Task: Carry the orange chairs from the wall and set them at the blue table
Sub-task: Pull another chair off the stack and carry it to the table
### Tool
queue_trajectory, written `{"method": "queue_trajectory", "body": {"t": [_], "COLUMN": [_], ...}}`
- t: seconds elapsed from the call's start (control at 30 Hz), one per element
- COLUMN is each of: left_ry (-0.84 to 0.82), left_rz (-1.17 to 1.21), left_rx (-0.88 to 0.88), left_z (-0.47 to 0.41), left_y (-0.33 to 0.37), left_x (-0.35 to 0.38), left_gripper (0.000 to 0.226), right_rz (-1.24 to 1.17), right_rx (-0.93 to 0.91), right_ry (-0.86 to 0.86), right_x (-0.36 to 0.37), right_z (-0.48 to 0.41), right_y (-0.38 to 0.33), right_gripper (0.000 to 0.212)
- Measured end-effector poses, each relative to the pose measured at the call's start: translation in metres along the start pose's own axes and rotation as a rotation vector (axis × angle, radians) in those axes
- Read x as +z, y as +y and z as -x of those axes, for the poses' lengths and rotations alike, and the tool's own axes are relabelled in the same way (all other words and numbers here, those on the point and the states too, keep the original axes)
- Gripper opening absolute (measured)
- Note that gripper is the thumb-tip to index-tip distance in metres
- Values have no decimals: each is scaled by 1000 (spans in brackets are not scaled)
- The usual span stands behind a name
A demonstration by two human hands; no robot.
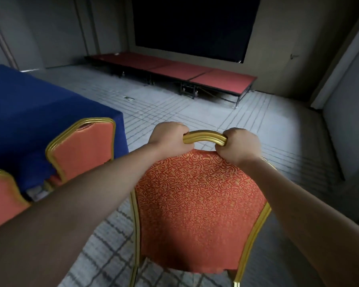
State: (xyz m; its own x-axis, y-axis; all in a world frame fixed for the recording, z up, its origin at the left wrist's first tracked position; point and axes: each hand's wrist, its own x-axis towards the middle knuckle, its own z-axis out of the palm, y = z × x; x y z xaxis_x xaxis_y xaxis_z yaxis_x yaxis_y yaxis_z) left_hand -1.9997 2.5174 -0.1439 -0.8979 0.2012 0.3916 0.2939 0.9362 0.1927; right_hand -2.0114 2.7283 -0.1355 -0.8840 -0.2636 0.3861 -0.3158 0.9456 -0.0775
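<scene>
**Both hands on a third chair beside the blue table**

The blue table [39, 112], draped in a dark blue cloth, fills the left of the view. A first orange chair [2, 195] stands against its near side at the far left edge, only its gold-framed back showing. Just right of it, at the table's near corner, a second orange chair [83, 148] is also pushed in against the cloth, its back toward the camera.

Right of the table's corner, apart from the cloth, is a third orange chair [197, 199] with a swirl-patterned back. The left hand [168, 135] is curled round the left end of the gold handle [204, 137] on top of the chair's back, and the right hand [240, 143] grips the handle's right end, fingers wrapped under the bar. Whether the chair's legs touch the grey lined carpet [174, 112] cannot be told.

Beyond the table, well apart from it, a low red platform [222, 79] runs along the far wall beneath a large dark screen [195, 23].
</scene>
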Motion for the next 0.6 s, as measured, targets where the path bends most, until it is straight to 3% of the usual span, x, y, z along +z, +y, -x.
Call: {"method": "queue_trajectory", "body": {"t": [0.3,0.6], "left_ry": [93,100], "left_rz": [-47,-86], "left_rx": [-150,-184], "left_z": [-257,-523], "left_y": [-143,-300], "left_x": [83,149], "left_gripper": [22,21], "right_rz": [-5,-111], "right_rx": [-202,-228], "right_ry": [-6,-39], "right_x": [118,246], "right_z": [-320,-631], "right_y": [43,70], "right_gripper": [18,13]}}
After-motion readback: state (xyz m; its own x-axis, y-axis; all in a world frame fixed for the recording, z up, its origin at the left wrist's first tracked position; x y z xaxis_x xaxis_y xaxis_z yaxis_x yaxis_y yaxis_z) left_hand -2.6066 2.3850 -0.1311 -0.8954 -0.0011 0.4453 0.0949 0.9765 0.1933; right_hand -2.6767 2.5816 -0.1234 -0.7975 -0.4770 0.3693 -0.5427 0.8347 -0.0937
